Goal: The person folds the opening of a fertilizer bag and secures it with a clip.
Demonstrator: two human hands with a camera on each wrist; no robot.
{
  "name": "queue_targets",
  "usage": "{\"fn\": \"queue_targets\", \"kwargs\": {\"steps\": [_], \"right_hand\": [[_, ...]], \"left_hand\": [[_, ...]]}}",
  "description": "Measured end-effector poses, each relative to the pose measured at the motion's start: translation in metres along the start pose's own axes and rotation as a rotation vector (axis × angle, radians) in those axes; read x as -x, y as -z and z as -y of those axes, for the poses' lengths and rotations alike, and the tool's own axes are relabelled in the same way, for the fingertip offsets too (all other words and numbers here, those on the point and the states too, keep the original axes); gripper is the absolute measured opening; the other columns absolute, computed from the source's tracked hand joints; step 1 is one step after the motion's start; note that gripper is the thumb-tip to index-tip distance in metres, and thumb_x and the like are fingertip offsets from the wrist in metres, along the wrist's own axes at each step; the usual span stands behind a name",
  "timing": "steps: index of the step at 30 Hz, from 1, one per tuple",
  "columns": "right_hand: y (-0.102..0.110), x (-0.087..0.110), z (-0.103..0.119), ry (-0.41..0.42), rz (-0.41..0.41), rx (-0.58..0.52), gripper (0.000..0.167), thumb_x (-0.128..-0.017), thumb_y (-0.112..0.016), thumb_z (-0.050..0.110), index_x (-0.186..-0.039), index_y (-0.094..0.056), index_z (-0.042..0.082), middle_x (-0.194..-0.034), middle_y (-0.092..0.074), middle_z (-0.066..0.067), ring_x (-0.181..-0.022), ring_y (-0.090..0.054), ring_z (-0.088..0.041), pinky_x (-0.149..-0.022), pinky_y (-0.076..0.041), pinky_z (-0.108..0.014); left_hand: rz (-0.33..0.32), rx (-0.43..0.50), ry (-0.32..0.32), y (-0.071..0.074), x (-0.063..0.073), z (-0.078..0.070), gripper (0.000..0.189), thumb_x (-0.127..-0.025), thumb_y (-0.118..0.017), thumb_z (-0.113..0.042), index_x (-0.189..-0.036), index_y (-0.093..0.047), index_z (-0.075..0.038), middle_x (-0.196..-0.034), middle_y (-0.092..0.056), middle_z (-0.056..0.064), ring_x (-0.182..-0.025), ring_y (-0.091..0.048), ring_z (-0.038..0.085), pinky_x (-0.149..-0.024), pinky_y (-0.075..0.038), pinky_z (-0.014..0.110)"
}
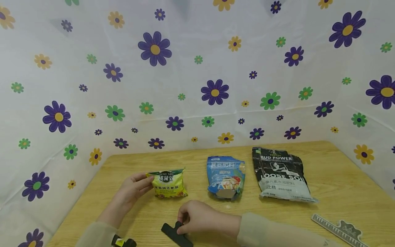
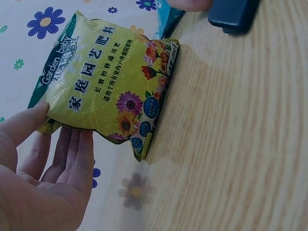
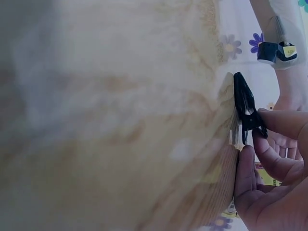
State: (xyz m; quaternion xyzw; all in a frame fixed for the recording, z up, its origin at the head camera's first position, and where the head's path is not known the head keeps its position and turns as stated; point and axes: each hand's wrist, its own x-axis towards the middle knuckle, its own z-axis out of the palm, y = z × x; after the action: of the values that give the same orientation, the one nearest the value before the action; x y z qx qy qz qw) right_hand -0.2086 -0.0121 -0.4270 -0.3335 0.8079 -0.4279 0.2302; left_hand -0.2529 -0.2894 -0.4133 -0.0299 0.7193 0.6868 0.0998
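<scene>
A small yellow-green fertilizer bag (image 1: 169,185) stands upright on the left part of the table. My left hand (image 1: 131,192) pinches its upper left corner; in the left wrist view the thumb (image 2: 30,120) lies on the printed front and the fingers are behind the bag's edge. My right hand (image 1: 200,218) holds a black clip (image 1: 176,235) by its handle, at the near side of the table. The right wrist view shows that clip (image 3: 244,98) edge-on, low at the wood surface, with thumb and fingers around its handle end.
To the right stand a blue fertilizer bag (image 1: 225,178) and a larger black and grey soil bag (image 1: 282,176). A grey clip with a ridged long edge (image 1: 337,228) lies at the right front of the wooden table (image 1: 197,161). A flowered cloth (image 1: 185,79) surrounds the table's back and sides.
</scene>
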Motion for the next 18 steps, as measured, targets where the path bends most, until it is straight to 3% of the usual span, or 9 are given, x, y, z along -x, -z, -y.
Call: {"fn": "queue_targets", "kwargs": {"steps": [18], "right_hand": [[0.0008,0.0003,-0.0020,-0.025,0.006,-0.051,0.011,-0.093,-0.079,0.008,-0.092,-0.068,0.007,-0.083,-0.064,0.007,-0.072,-0.055,0.001,-0.068,-0.045,-0.015]], "left_hand": [[-0.002,0.017,0.019,-0.0003,-0.0004,-0.0002,0.017,-0.107,-0.066,-0.013,-0.121,-0.073,-0.008,-0.103,-0.074,-0.011,-0.099,-0.073,0.002,-0.096,-0.061,0.018]]}}
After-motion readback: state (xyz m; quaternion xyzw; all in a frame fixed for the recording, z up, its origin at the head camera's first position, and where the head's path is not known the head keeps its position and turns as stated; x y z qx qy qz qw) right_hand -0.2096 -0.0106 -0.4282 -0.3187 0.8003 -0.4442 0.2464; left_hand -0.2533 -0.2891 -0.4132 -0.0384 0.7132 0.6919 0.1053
